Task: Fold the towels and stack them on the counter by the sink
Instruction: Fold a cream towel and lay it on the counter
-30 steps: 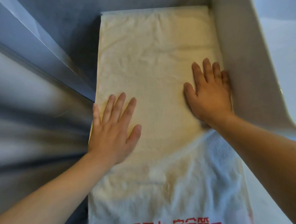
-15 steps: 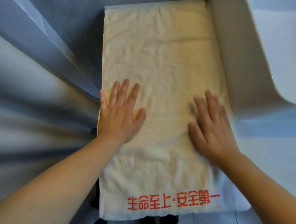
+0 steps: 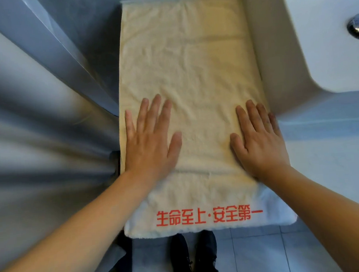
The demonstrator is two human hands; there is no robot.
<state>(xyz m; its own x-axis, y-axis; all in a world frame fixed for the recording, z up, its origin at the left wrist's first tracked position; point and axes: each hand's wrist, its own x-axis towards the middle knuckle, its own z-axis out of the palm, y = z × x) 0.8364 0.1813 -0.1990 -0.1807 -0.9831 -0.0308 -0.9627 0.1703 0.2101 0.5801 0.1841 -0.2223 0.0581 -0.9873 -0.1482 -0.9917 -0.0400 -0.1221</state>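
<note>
**Towel flat beside the sink, both palms down**

Cream towel (image 3: pixel 191 75) spread lengthwise on the tabletop (image 3: pixel 328 157), running away beyond the fingertips to the back wall. Near end with red lettering (image 3: pixel 209 215) hanging just past the tabletop's front edge, behind the wrists. Faint crosswise crease just behind the heels of both palms.

Left hand (image 3: pixel 151 142) pressed flat on the towel, fingers (image 3: pixel 151 112) straight and slightly spread, gripping nothing; little finger along the towel's left edge. Right hand (image 3: pixel 259 138) likewise flat, fingers straight and close together, holding nothing; outermost fingers at the towel's right edge, touching or nearly touching the raised sink wall (image 3: pixel 274 50).

Open cloth between the two thumbs and ahead of all fingertips. To the right of the right fingers, the white sink (image 3: pixel 325 40) with its metal drain (image 3: pixel 358 26), walling in that long edge. Left of the left fingers, a grey slanted panel (image 3: pixel 43 81) close against the towel's edge, little room there. Below the hanging end, tiled floor (image 3: pixel 257 253) and dark shoes (image 3: pixel 193 258).
</note>
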